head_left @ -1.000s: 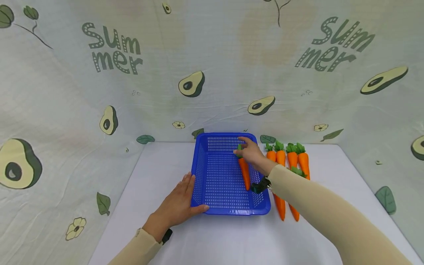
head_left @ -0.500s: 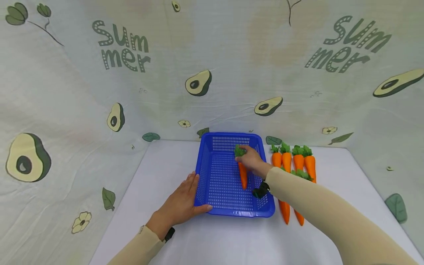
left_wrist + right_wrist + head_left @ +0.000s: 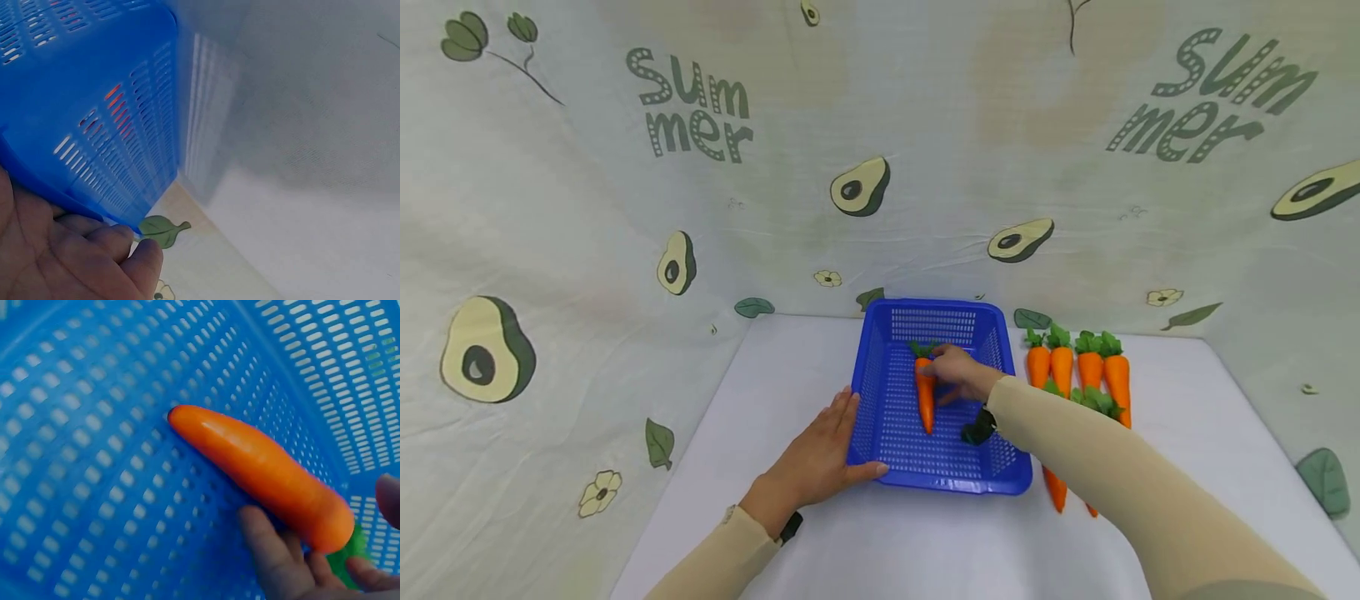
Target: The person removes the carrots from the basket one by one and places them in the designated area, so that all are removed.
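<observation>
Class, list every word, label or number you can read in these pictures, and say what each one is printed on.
"Sum mer" on the pale avocado-print backdrop cloth, upper left.
"Sum mer" on the same cloth, upper right.
No readable text on the blue perforated plastic basket, the orange toy carrot or either wrist view.

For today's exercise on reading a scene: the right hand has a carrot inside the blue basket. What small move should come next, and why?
Probably let go: the carrot already lies flat on the basket floor, with the right hand gripping only its thick end. The left hand steadies the basket's rim, and more carrots wait beside it.
</observation>
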A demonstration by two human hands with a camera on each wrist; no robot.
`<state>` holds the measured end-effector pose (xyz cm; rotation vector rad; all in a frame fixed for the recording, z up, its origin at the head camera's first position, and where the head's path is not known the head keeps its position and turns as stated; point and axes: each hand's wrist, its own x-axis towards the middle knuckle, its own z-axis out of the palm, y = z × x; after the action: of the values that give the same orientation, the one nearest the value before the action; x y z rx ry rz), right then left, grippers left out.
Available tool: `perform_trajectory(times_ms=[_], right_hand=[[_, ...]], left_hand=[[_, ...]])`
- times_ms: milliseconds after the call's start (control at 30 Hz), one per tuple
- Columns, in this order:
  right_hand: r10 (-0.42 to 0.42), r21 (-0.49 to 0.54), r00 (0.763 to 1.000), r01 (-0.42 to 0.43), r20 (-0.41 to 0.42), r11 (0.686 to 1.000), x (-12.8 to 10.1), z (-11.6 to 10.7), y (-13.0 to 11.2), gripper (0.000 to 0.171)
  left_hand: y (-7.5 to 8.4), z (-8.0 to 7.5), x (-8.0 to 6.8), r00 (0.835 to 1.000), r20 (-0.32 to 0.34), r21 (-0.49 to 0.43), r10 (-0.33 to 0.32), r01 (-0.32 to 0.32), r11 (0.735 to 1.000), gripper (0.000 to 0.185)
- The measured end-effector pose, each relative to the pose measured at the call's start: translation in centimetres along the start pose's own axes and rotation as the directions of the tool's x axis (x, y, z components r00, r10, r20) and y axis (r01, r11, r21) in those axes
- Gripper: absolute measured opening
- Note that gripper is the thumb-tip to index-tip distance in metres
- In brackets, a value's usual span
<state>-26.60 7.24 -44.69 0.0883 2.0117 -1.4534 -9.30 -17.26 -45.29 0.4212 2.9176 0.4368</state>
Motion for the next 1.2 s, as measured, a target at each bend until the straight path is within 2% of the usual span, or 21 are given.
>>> perform_trajectory(times_ms=[200, 333, 533, 800, 1067, 1200], right_hand=[[0.000, 0.096, 0.992, -0.012, 0.123, 0.995, 1.6, 2.1, 0.2, 0.060], [0.003, 0.123, 0.986, -0.024, 0.169, 0.992, 2.0, 3.0, 0.3, 0.055], [-0.024, 0.154, 0.983, -0.004, 0.181, 0.988, 2.3, 3.6, 0.7, 0.055], [-0.075, 0.225, 0.973, 0.025, 0.218, 0.974, 2.4, 4.0, 1.7, 0.068], [-0.110, 0.251, 0.977, 0.062, 0.182, 0.966, 2.7, 5.0, 2.4, 0.076], [-0.128, 0.258, 0.978, 0.082, 0.166, 0.963, 2.6, 5.5, 2.3, 0.074]], left_hand=[[0.0, 0.0, 0.0, 1.000, -0.009, 0.006, 0.015, -0.015, 1.000, 0.120], [0.1, -0.1, 0.1, 1.000, -0.001, 0.010, 0.015, -0.015, 1.000, 0.120], [0.0, 0.0, 0.2, 1.000, 0.005, 0.008, 0.010, -0.010, 1.000, 0.121], [-0.1, 0.3, 0.2, 1.000, 0.009, 0.014, 0.004, -0.004, 1.000, 0.122], [0.0, 0.2, 0.1, 1.000, 0.009, 0.014, 0.002, -0.002, 1.000, 0.122], [0.0, 0.1, 0.1, 1.000, 0.005, 0.010, 0.004, -0.004, 1.000, 0.122]])
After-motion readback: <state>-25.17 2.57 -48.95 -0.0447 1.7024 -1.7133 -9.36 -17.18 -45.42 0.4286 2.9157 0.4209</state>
